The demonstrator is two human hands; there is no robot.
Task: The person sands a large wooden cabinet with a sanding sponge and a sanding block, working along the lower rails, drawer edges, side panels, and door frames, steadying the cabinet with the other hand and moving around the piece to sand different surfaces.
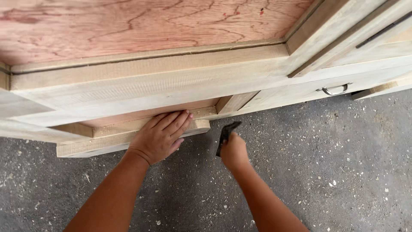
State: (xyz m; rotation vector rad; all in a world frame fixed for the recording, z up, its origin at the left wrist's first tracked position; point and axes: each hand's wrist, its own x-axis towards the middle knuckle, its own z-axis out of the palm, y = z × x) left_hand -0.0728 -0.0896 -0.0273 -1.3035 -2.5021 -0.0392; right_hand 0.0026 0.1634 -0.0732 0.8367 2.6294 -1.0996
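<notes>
My left hand (161, 135) lies flat, fingers together, on a pale wooden strip (86, 146) at the bottom edge of an unfinished wooden cabinet (150, 81). My right hand (234, 150) is closed around a small dark tool (226, 132), held just right of the strip's rounded end, above the floor. The tool's working end points up toward the cabinet's lower rail. Both forearms reach in from the bottom of the view.
The cabinet has a reddish plywood panel (128, 25) on top and a drawer front with a metal pull handle (334, 89) at the right. The dark concrete floor (322, 172) is strewn with wood chips and sawdust.
</notes>
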